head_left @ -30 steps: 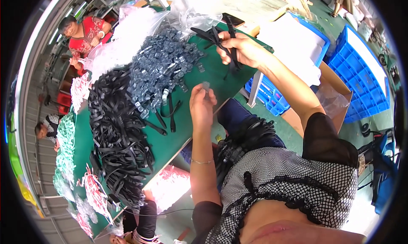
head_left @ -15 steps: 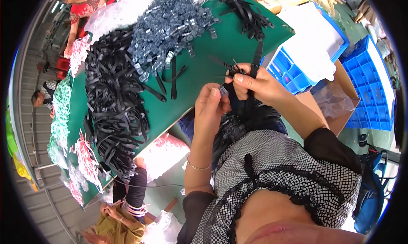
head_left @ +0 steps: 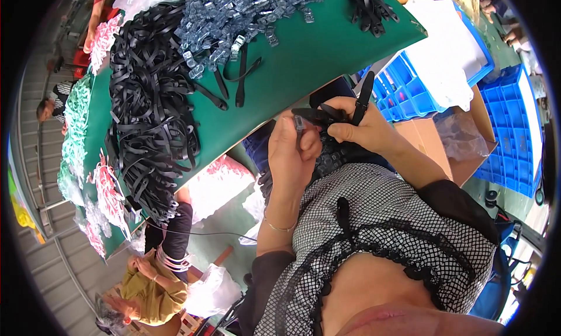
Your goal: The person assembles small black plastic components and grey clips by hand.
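My left hand (head_left: 290,154) is closed, pinching a small clear plastic clip (head_left: 300,124) between thumb and fingertips. Just beside it, my right hand (head_left: 365,125) grips black straps (head_left: 366,92); one sticks up past the fingers and others run across toward the clip. Whether clip and strap are joined, I cannot tell. More dark straps and clips lie in my lap (head_left: 333,157), partly hidden below the hands. Ahead on the green table (head_left: 280,84) is a heap of clear clips (head_left: 234,26), and to its left a long pile of black straps (head_left: 152,102).
A smaller bunch of black straps (head_left: 371,8) lies near the table's right corner. Blue crates (head_left: 508,131) and a cardboard box (head_left: 423,140) stand at right. Pink-and-white straps (head_left: 109,190) and green ones (head_left: 76,125) line the left side. A co-worker in mustard clothing (head_left: 155,286) sits lower left.
The table and its piles appear shifted up in the picture. My hands have come closer together, and the straps in my right hand are turned differently.
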Demonstrator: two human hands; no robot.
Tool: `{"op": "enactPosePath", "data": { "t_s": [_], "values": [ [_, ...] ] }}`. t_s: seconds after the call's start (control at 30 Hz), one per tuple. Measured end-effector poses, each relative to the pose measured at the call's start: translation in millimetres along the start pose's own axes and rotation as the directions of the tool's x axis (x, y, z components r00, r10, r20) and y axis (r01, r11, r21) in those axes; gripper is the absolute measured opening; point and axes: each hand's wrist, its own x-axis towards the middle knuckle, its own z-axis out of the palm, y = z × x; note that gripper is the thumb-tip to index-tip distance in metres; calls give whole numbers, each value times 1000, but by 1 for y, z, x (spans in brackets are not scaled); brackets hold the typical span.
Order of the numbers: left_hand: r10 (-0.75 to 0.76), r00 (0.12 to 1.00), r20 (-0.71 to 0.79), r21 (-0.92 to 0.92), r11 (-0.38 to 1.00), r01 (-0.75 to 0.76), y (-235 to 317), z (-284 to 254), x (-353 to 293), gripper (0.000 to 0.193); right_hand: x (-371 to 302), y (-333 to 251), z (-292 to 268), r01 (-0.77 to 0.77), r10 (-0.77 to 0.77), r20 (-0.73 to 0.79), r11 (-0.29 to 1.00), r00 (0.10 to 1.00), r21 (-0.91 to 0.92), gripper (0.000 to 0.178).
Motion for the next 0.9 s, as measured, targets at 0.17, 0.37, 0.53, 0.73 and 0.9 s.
{"op": "enactPosePath", "data": {
  "t_s": [0.17,0.37,0.53,0.73,0.9],
  "values": [
    [-53,998,-35,-109,993,49,-2,-1,-1,32,-1,8,-4,-28,28,6,999,1000,-18,30],
    [-93,995,-38,-140,986,87,-7,4,0,30,2,5,5,53,-52,-25,998,998,38,29],
    [-100,992,-75,-140,986,89,-6,0,-2,30,2,8,2,28,-28,-26,999,999,22,29],
    [-106,990,-91,-188,978,87,-4,2,-4,28,-1,17,0,-6,3,-45,998,999,-61,28],
    [-104,989,-105,-138,986,89,-8,-2,-5,28,0,12,1,-9,4,-37,992,999,-128,28]
  ]
}}
